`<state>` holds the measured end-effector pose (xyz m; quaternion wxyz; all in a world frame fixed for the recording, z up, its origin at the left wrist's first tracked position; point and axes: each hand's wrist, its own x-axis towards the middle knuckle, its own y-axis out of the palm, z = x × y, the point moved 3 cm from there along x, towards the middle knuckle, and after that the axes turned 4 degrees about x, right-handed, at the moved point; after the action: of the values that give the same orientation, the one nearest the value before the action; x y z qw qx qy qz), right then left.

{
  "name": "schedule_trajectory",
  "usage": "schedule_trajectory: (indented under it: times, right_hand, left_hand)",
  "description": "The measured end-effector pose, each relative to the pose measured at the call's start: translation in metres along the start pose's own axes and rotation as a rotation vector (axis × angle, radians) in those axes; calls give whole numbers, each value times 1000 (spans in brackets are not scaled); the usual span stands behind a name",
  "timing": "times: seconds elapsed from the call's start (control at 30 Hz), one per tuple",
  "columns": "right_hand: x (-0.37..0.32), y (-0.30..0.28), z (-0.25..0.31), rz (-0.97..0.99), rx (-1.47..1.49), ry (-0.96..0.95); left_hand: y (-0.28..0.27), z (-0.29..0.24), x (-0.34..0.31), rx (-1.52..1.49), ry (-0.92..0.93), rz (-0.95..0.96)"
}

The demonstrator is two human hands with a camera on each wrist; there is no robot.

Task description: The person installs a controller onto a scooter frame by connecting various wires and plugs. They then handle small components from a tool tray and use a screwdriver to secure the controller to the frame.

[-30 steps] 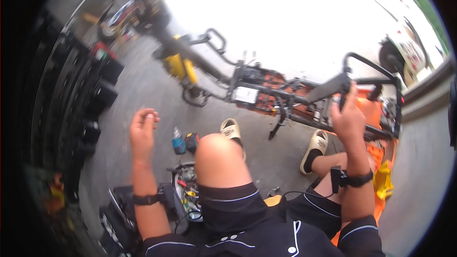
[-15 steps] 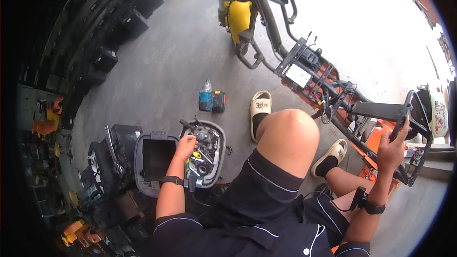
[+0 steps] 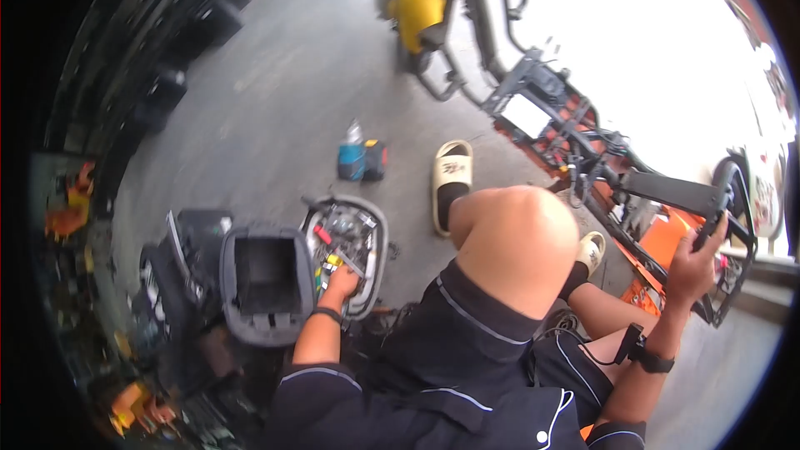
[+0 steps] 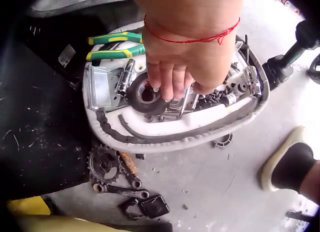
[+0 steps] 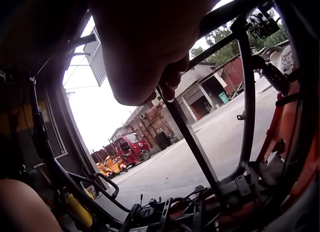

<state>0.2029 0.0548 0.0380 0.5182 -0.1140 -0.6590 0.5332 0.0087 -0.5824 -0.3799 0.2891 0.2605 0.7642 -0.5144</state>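
Note:
In the head view my left hand [image 3: 341, 281] is down in a grey-rimmed tray [image 3: 381, 237] of tools and small parts. The left wrist view shows its fingers pointing down, loosely bent, with fingertips right at a roll of black tape [image 4: 134, 103] and a thin metal rod [image 4: 185, 98]. Green-and-yellow pliers [image 4: 116, 53], a chrome socket [image 4: 125, 78] and dark screws [image 4: 207, 99] lie around them. My right hand [image 3: 692, 273] grips a black tube of the bike frame [image 5: 187, 132], its index finger stretched along it.
A grey open box [image 3: 265, 329] adjoins the tray. Beyond stands a teal cordless drill [image 3: 352, 160] on the concrete floor [image 3: 275, 108]. The stripped bike, with a yellow front part [image 3: 419, 12], extends across the right. A crank with chainring [image 4: 105, 164] lies near the tray.
My left hand has come from mid-air down into the tray and moved nearer my body within it. The view has swung left. My right hand stays on the frame tube.

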Motion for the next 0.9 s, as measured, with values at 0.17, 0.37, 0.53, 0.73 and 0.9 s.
schedule_trajectory:
  times: [0.17,0.37,0.53,0.73,0.9]
  right_hand:
    - [5,-6,3,-30,-35,-47]
    - [10,-11,11,-89,59,-88]
    - [11,-12,7,-85,104,-86]
    - [8,-13,1,-64,89,-72]
    - [12,-13,4,-62,66,-65]
  left_hand:
    - [6,-5,29,-91,-383,38]
    - [22,27,62,180,-519,-17]
    - [16,17,71,126,-521,20]
    - [32,47,118,467,-381,42]
    - [-25,-55,30,-363,-557,-28]
